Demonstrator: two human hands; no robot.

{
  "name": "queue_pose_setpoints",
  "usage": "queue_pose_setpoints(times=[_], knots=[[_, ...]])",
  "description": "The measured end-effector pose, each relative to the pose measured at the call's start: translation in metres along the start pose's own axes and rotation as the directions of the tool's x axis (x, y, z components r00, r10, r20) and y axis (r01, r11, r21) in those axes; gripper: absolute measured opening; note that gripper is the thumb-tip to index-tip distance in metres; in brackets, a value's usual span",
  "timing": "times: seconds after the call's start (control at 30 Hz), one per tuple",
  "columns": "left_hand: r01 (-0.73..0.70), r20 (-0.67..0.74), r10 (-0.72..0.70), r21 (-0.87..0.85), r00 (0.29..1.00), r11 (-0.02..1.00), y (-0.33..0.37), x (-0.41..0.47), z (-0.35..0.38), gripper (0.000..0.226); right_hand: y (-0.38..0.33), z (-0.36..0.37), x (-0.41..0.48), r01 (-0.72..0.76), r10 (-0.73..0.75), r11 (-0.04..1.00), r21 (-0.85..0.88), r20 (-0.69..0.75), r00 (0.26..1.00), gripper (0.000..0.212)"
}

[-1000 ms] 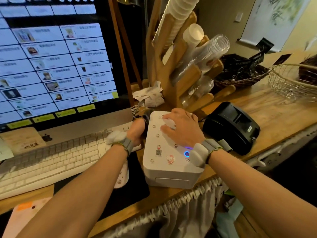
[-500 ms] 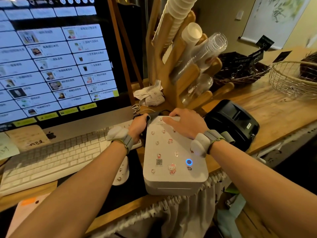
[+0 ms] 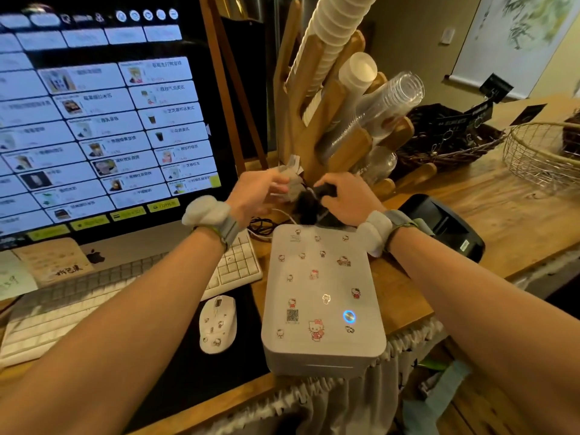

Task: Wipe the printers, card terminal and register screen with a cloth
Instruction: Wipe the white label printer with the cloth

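The white sticker-covered printer (image 3: pixel 323 296) sits at the counter's front edge with its blue light on. Just behind it, my right hand (image 3: pixel 348 199) is closed on a black, cloth-like bundle (image 3: pixel 309 205). My left hand (image 3: pixel 254 196), blurred by motion, pinches crumpled white paper (image 3: pixel 292 178) next to that bundle. Neither hand touches the printer's top. A black printer (image 3: pixel 445 227) stands to the right, partly hidden by my right wrist. The lit register screen (image 3: pixel 94 120) fills the left. I see no card terminal.
A white keyboard (image 3: pixel 125 293) and stickered mouse (image 3: pixel 218 323) lie left of the white printer, with cables (image 3: pixel 260 222) behind. A wooden cup rack (image 3: pixel 317 120) holding paper and plastic cups rises just past my hands. A wire basket (image 3: pixel 539 152) and a dark wicker basket (image 3: pixel 445 146) stand on the right of the counter.
Both hands left the white printer's top and side and moved back behind it. My right hand now grips the black bundle; my left hand has reached the crumpled paper.
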State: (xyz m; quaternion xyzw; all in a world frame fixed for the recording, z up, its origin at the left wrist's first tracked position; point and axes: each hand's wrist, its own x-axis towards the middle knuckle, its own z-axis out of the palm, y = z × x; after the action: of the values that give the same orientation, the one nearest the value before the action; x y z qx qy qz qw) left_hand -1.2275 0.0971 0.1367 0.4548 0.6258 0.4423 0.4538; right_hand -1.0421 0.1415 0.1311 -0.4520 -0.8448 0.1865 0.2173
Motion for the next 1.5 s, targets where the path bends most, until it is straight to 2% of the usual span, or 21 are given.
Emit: queue_pose_setpoints(times=[0.03, 0.07, 0.13, 0.2, 0.3, 0.37, 0.47, 0.57, 0.63, 0.77, 0.87, 0.97, 1.07, 1.1, 1.2, 1.27, 1.37, 1.47, 1.5], knots=[[0.014, -0.028, -0.012, 0.081, 1.000, 0.997, -0.006, -0.003, -0.001, 0.021, 0.001, 0.003, 0.000, -0.049, 0.048, 0.999, 0.010, 0.051, 0.998, 0.018], [0.062, 0.017, -0.066, 0.183, 0.998, 0.981, -0.013, -0.006, -0.001, 0.021, -0.001, 0.007, -0.001, -0.083, 0.080, 0.996, 0.018, 0.146, 0.986, 0.017], [0.197, 0.181, -0.269, 0.338, 0.946, 0.920, -0.028, -0.014, -0.002, 0.032, -0.010, 0.021, 0.000, -0.113, 0.121, 0.993, -0.044, 0.357, 0.926, 0.017], [0.297, 0.277, -0.393, 0.332, 0.877, 0.895, -0.041, -0.016, -0.005, 0.049, -0.020, 0.032, 0.007, -0.181, 0.202, 0.979, -0.089, 0.447, 0.872, 0.023], [0.330, 0.300, -0.412, 0.290, 0.860, 0.898, -0.050, -0.018, -0.008, 0.043, -0.029, 0.032, 0.019, -0.289, 0.248, 0.957, -0.006, 0.534, 0.809, 0.029], [0.341, 0.288, -0.416, 0.276, 0.863, 0.898, -0.052, -0.016, -0.008, 0.044, -0.028, 0.032, 0.028, -0.355, 0.287, 0.934, 0.039, 0.507, 0.813, 0.030], [0.345, 0.291, -0.420, 0.277, 0.859, 0.897, -0.055, -0.015, -0.010, 0.042, -0.024, 0.029, 0.036, -0.308, 0.339, 0.940, -0.145, 0.497, 0.799, 0.025], [0.356, 0.286, -0.424, 0.262, 0.859, 0.897, -0.056, -0.015, -0.011, 0.045, -0.020, 0.027, 0.039, -0.313, 0.397, 0.918, -0.244, 0.560, 0.727, 0.023], [0.368, 0.298, -0.437, 0.259, 0.849, 0.893, -0.058, -0.017, -0.010, 0.046, -0.027, 0.029, 0.039, -0.319, 0.395, 0.918, -0.234, 0.605, 0.691, 0.019], [0.398, 0.299, -0.474, 0.281, 0.828, 0.873, -0.059, -0.017, -0.011, 0.049, -0.046, 0.036, 0.048, -0.327, 0.325, 0.938, -0.117, 0.622, 0.713, 0.018], [0.389, 0.278, -0.479, 0.322, 0.832, 0.863, -0.054, -0.016, -0.012, 0.055, -0.048, 0.040, 0.048, -0.286, 0.336, 0.941, -0.182, 0.614, 0.714, 0.027], [0.394, 0.273, -0.487, 0.331, 0.830, 0.857, -0.055, -0.016, -0.013, 0.060, -0.047, 0.041, 0.049, -0.263, 0.312, 0.949, -0.173, 0.635, 0.707, 0.026], [0.401, 0.259, -0.495, 0.341, 0.829, 0.850, -0.056, -0.015, -0.014, 0.070, -0.045, 0.039, 0.051, -0.372, 0.326, 0.926, -0.066, 0.636, 0.700, 0.016], [0.401, 0.261, -0.499, 0.349, 0.827, 0.847, -0.056, -0.014, -0.013, 0.070, -0.041, 0.037, 0.049, -0.386, 0.343, 0.919, -0.074, 0.629, 0.697, 0.013], [0.402, 0.262, -0.501, 0.350, 0.825, 0.846, -0.054, -0.016, -0.013, 0.059, -0.033, 0.039, 0.047, -0.346, 0.400, 0.915, -0.208, 0.584, 0.706, 0.031], [0.400, 0.257, -0.501, 0.358, 0.827, 0.844, -0.053, -0.017, -0.014, 0.062, -0.039, 0.037, 0.046, -0.345, 0.403, 0.913, -0.217, 0.608, 0.684, 0.024], [0.402, 0.252, -0.506, 0.369, 0.825, 0.838, -0.051, -0.016, -0.014, 0.071, -0.043, 0.029, 0.046, -0.469, 0.409, 0.880, -0.071, 0.616, 0.674, 0.012], [0.402, 0.252, -0.511, 0.380, 0.822, 0.833, -0.051, -0.016, -0.014, 0.068, -0.034, 0.027, 0.044, -0.410, 0.466, 0.882, -0.234, 0.571, 0.676, 0.015], [0.400, 0.250, -0.511, 0.384, 0.822, 0.832, -0.051, -0.016, -0.014, 0.068, -0.035, 0.026, 0.044, -0.428, 0.481, 0.872, -0.237, 0.574, 0.662, 0.016]])
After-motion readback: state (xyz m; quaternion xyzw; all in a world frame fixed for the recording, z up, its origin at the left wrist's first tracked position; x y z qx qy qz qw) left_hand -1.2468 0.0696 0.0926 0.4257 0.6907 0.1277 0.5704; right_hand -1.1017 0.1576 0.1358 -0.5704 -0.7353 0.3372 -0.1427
